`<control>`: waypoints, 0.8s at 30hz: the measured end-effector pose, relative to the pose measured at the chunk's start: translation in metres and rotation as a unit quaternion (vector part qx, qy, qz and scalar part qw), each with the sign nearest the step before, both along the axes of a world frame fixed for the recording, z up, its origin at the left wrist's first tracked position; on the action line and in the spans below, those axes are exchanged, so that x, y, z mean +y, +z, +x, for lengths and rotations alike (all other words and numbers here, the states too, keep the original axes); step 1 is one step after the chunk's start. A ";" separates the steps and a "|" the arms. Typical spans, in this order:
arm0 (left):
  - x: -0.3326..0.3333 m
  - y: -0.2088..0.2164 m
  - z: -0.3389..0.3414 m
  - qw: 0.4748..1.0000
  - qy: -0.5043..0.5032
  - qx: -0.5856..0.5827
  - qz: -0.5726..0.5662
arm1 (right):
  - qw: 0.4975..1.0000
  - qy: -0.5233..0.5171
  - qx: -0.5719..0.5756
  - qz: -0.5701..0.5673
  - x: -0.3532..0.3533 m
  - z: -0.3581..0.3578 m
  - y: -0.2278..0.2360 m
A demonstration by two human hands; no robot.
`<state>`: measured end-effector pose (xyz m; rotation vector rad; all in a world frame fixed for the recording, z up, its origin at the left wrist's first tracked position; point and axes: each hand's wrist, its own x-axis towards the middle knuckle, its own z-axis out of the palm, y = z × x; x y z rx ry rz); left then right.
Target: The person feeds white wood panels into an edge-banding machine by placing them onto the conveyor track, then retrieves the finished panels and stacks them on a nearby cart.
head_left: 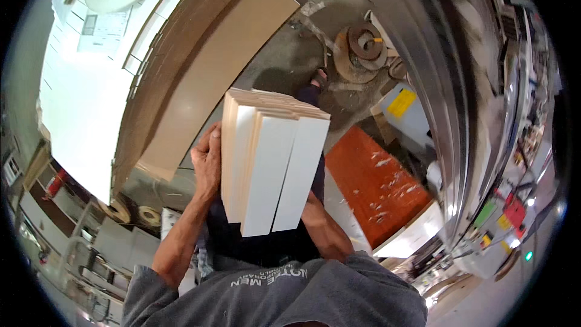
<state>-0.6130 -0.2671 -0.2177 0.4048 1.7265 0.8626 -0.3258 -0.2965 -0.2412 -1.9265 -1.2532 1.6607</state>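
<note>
Holding the stack of white boards [269,169] well, left of the red-brown panel [375,188], likely calls for even pressure from both sides, lest pieces slide. The left hand [207,152] clasps the stack's left side; the right hand's grip (mostly hidden behind it) I cannot tell.

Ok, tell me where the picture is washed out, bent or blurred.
In the head view, glare washes out much of the white sheet at left; in the head view, the metal beam at right bows with lens distortion; in the head view, the clutter at far right looks soft, while the held boards look clearer.
</note>
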 end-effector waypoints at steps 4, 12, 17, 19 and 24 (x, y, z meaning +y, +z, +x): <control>-0.008 0.040 0.027 0.992 -0.112 -0.019 0.061 | 0.997 -0.076 -0.001 0.021 -0.055 0.015 0.055; -0.001 0.101 0.145 0.950 -0.303 -0.019 0.072 | 0.980 -0.193 -0.013 0.052 -0.138 0.085 0.096; -0.017 0.143 0.239 0.898 -0.423 -0.016 0.120 | 0.954 -0.290 -0.022 0.066 -0.207 0.138 0.121; -0.027 0.154 0.290 0.885 -0.448 -0.037 0.126 | 0.946 -0.313 -0.031 0.071 -0.228 0.164 0.132; -0.068 0.129 0.399 0.858 -0.486 -0.099 0.131 | 0.928 -0.357 -0.040 0.097 -0.280 0.242 0.135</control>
